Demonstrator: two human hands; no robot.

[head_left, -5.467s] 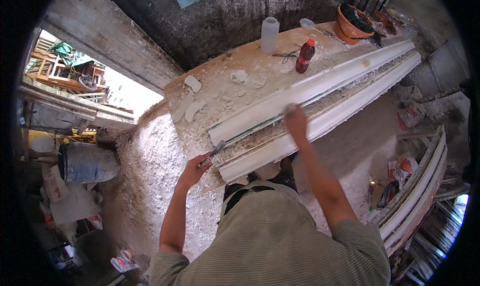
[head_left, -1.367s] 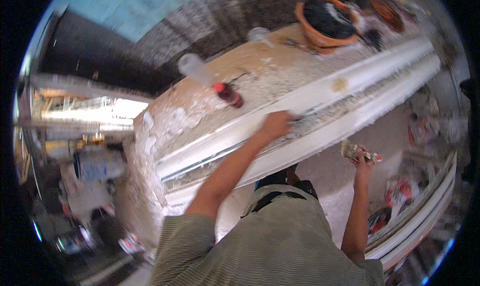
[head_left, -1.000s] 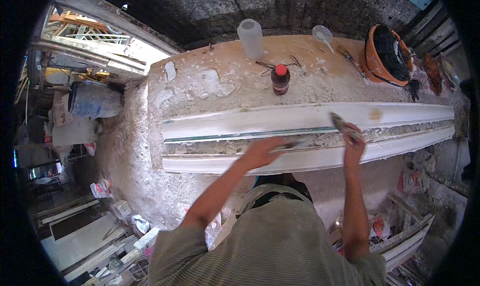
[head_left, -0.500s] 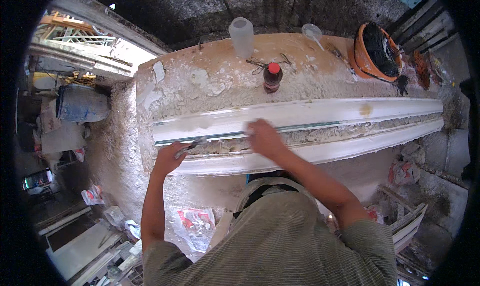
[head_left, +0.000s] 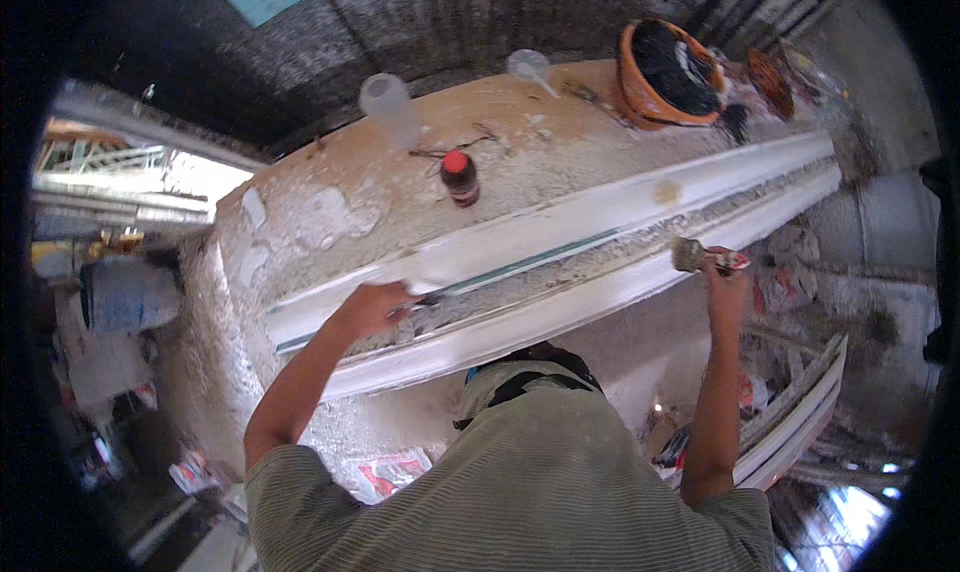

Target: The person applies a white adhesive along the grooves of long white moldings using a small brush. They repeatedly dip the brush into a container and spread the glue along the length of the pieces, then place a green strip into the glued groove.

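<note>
Two long white plaster mouldings lie side by side on the worktable: a far moulding with a green line along its near edge, and a near moulding. Rough grey residue fills the gap between them. Near the left end, my left hand is closed around a small metal-looking tool, perhaps a scraper, its tip over the gap. My right hand grips a paintbrush with pale, clogged bristles and a red-and-white handle, above the near moulding toward its right end.
Behind the mouldings stand a red-capped bottle of dark liquid, a translucent plastic container, a clear ladle-like cup and an orange tub holding black material. The plaster-crusted worktable ends at the left. A blue drum stands beyond.
My right hand has swung right from the middle of the far moulding, bringing the paintbrush into clear sight. My left hand has shifted right along the gap with its tool. The whole view has turned.
</note>
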